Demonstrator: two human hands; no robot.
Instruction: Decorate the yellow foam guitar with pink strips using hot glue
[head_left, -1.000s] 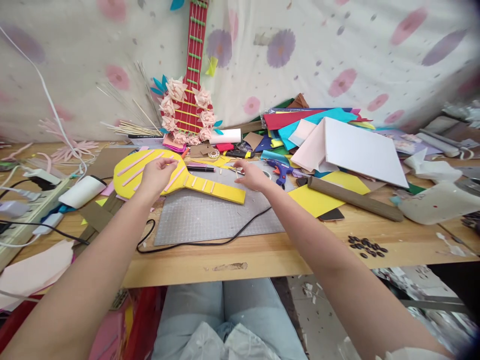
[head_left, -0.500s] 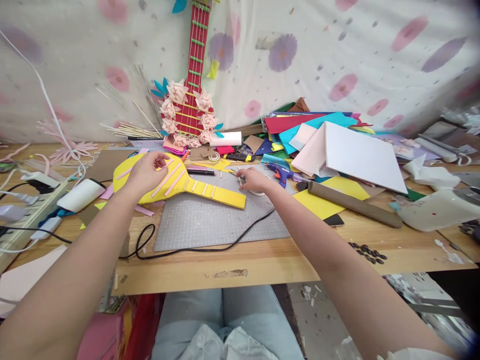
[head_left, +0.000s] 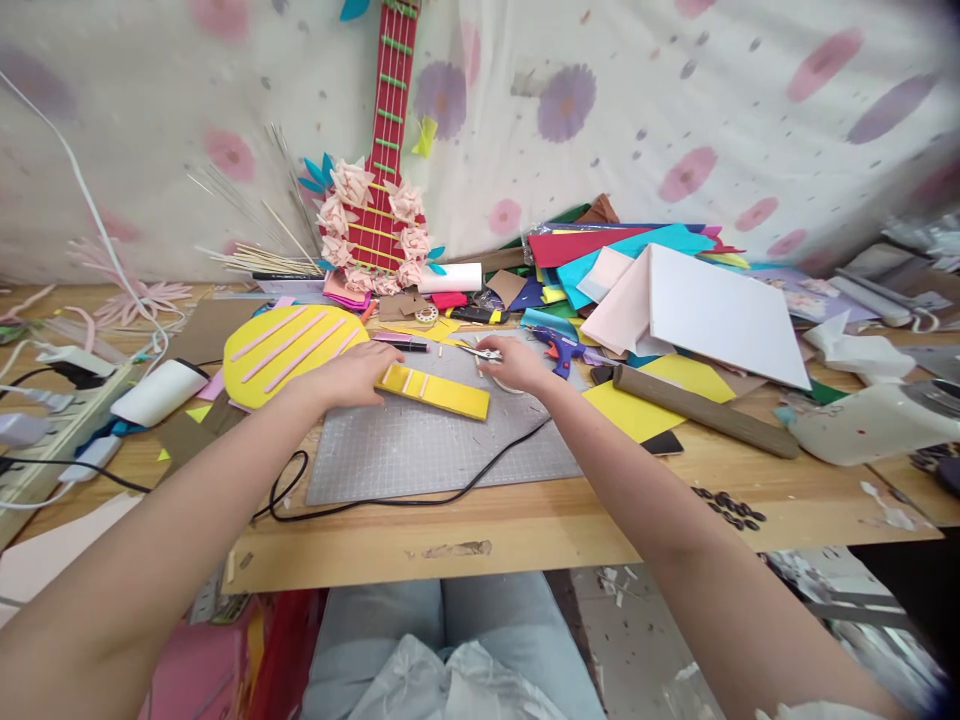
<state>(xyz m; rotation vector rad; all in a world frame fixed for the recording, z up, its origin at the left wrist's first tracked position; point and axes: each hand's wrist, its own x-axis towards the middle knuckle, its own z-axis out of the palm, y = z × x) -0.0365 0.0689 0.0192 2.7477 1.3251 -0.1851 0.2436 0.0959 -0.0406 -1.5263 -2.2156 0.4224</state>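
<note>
A yellow guitar-shaped cutout (head_left: 281, 345) with pink strips across its body lies partly on a grey cutting mat (head_left: 420, 455). Its neck (head_left: 450, 395) points right and carries a few short pale strips. My left hand (head_left: 351, 376) is closed around the place where neck and body meet, hiding that part. In my right hand (head_left: 517, 364), just beyond the neck's end, is a pair of scissors (head_left: 486, 353); the fingers cover most of the handles. Beside that hand lies a roll of tape or similar white ring, mostly hidden.
Right of my right hand rests a blue glue gun (head_left: 561, 350), its black cable (head_left: 480, 478) crossing the mat. A red paper guitar with pale flowers (head_left: 382, 215) leans at the back. Coloured sheets (head_left: 622, 250), a brown roll (head_left: 705, 412) and a power strip (head_left: 52, 440) surround the mat.
My left hand has moved right from above the yellow body down onto the base of its neck. The scissors now show in my right hand, blades pointing left.
</note>
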